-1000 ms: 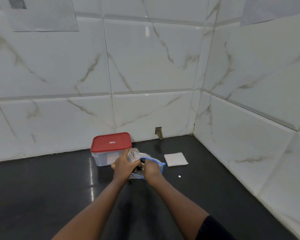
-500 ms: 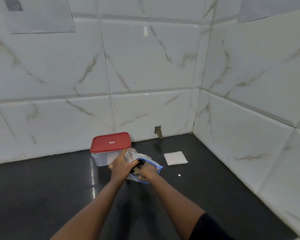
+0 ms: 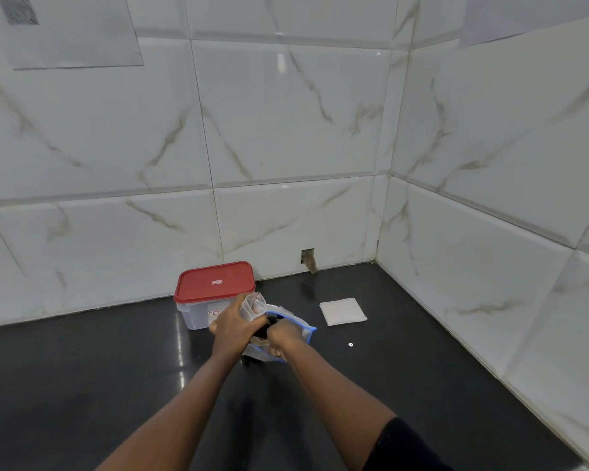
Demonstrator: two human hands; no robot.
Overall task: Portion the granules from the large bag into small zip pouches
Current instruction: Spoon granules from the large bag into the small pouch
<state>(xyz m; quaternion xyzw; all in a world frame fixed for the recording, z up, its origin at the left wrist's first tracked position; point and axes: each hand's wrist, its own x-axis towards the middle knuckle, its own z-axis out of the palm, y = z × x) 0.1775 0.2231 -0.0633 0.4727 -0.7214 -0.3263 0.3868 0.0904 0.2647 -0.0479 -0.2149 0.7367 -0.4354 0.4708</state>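
A large clear bag (image 3: 306, 331) with a blue zip rim lies open on the black counter, dark granules inside. My right hand (image 3: 283, 338) sits in the bag's mouth, its fingers curled; what they hold is hidden. My left hand (image 3: 235, 326) grips a small clear zip pouch (image 3: 252, 305) upright at the bag's left edge, its mouth spread open. Both hands are close together, almost touching.
A clear tub with a red lid (image 3: 215, 287) stands just behind my left hand by the wall. A flat stack of small white pouches (image 3: 342, 311) lies to the right, with a tiny white speck (image 3: 350, 344) near it. Tiled walls close the back and right.
My right hand has gone deeper into the bag's mouth and curled up. The left hand has kept the small pouch nearly in place.
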